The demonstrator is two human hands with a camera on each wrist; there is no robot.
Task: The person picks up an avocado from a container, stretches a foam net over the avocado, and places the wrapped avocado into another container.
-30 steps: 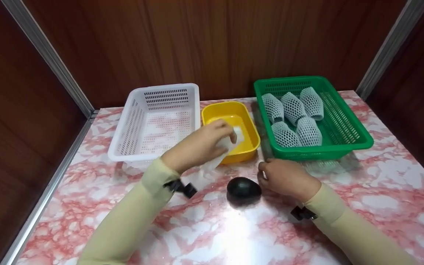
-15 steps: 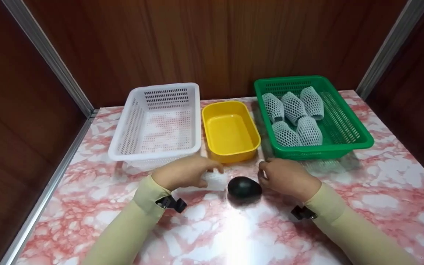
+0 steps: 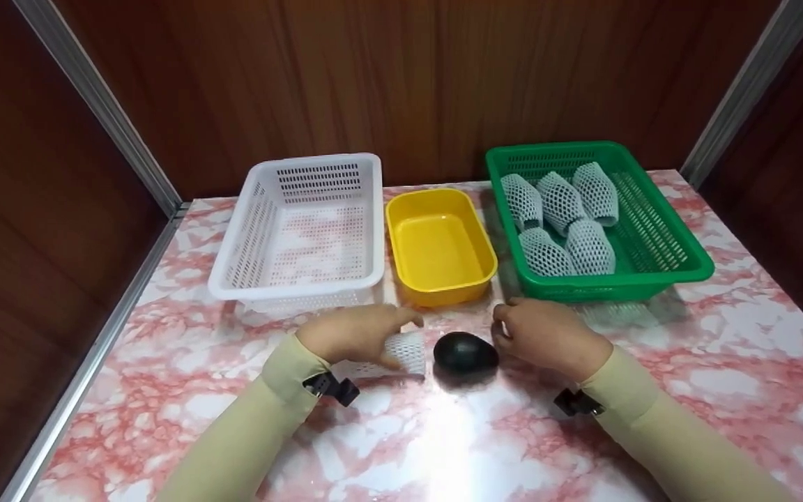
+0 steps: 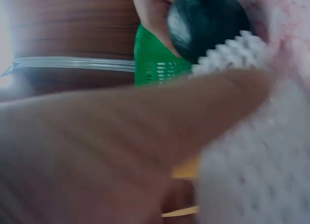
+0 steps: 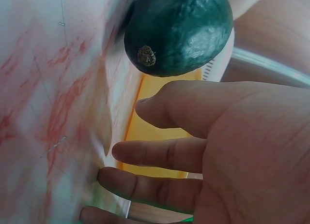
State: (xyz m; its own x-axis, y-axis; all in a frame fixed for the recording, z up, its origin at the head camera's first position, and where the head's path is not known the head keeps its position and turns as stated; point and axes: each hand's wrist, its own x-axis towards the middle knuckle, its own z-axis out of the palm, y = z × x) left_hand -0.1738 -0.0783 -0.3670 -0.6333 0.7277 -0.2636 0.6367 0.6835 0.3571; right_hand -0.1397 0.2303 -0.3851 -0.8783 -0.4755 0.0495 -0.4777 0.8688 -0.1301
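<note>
A dark green avocado [image 3: 464, 353] lies on the marbled table between the two hands, its stem scar showing in the right wrist view. Left of it, my left hand [image 3: 354, 332] holds a white foam net sleeve [image 3: 410, 353] between thumb and fingers. The sleeve's jagged mouth faces the avocado, with a small gap between them in the head view; part of the sleeve is hidden under the hand. My right hand [image 3: 548, 336] rests just right of the avocado. Its fingers [image 5: 155, 154] are loosely extended and hold nothing.
A white basket [image 3: 297, 291] stands at the back left. Beside it is a yellow tray [image 3: 443, 254] with nothing inside. The green basket [image 3: 624, 279] at the right holds several net-wrapped pieces [image 3: 591, 247]. Wooden panels [image 3: 401, 90] enclose the back and sides.
My left hand has come from the yellow tray down to the table left of the avocado, bringing the foam net, which now looks more spread out. My right hand has stayed beside the avocado.
</note>
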